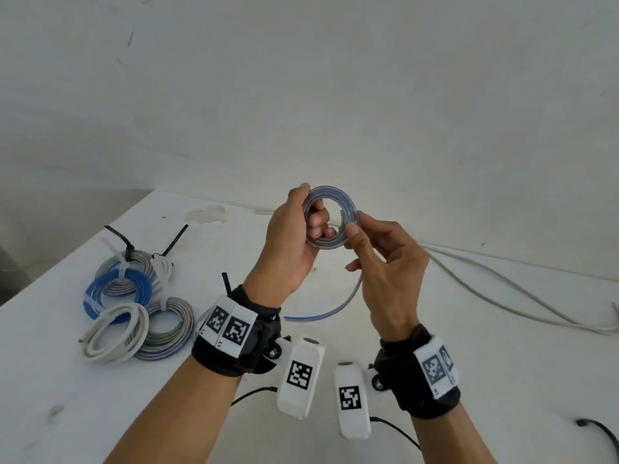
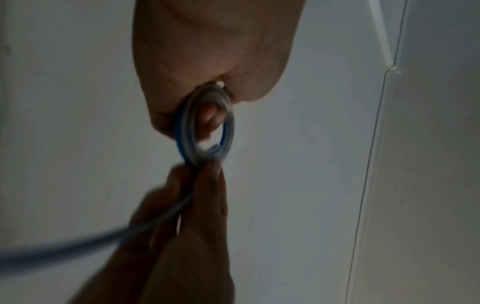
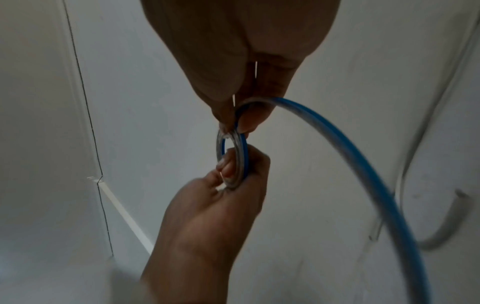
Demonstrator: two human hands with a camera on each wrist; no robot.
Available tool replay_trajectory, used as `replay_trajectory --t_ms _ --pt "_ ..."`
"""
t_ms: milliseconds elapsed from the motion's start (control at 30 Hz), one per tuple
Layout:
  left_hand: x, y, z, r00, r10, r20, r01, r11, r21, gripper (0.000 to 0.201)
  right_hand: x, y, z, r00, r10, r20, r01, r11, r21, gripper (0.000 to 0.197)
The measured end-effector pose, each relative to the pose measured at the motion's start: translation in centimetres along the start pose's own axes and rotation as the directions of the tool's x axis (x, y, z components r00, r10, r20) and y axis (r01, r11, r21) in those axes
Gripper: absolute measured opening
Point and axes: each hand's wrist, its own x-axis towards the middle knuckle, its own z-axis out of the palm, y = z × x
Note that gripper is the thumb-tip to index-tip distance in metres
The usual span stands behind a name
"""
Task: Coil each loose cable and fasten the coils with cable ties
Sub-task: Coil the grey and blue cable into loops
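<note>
A flat grey cable with a blue edge is wound into a small coil (image 1: pixel 335 192) held up above the white table (image 1: pixel 435 380). My left hand (image 1: pixel 311 217) grips the coil's left side, thumb on top and fingers through the ring. My right hand (image 1: pixel 355 224) pinches the coil's right edge between thumb and forefinger. The cable's loose tail (image 1: pixel 321 316) drops from the right hand onto the table. The left wrist view shows the coil (image 2: pixel 182 131) blurred between the left hand (image 2: pixel 226 98) and the right hand (image 2: pixel 205 170). From the right wrist, the coil (image 3: pixel 241 156), right hand (image 3: pixel 235 123), left hand (image 3: pixel 233 170) and tail (image 3: pixel 363 164) show.
Several tied coils (image 1: pixel 134 289) lie at the table's left, with black cable ties (image 1: pixel 174 242) sticking up and a white coil (image 1: pixel 114 333) in front. A long white cable (image 1: pixel 502 289) trails across the right. A black lead (image 1: pixel 599 430) sits front right. A white wall stands close behind.
</note>
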Motion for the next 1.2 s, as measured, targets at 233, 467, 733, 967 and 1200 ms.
replay_trajectory --t_ms 233,467,733,967,1200 --pt "0.1 0.8 -1.2 0.977 -0.132 0.168 0.028 0.859 0.511 0.043 1.6 -1.8 -2.9 0.973 0.017 0.231 0.038 0.971 -0.234 0.016" --pt "-0.1 0.8 -1.5 0.980 -0.116 0.161 -0.021 0.749 0.662 0.048 1.5 -1.6 -2.7 0.958 0.032 0.285 0.053 0.957 -0.285 0.018" --pt "0.6 1.1 -1.6 0.989 -0.110 0.099 0.090 0.977 0.192 0.045 0.4 -0.6 -0.9 0.992 -0.002 0.124 0.012 0.997 -0.078 0.019" --pt "0.1 0.5 -0.8 0.987 -0.096 0.128 0.085 0.992 0.091 0.040 0.2 -0.4 -0.2 0.999 0.000 0.054 0.001 1.000 -0.025 0.027" --pt "0.2 0.9 -1.4 0.955 -0.223 0.196 0.085 0.837 0.540 0.051 1.5 -1.4 -2.8 0.955 0.008 0.298 0.073 0.964 -0.258 0.025"
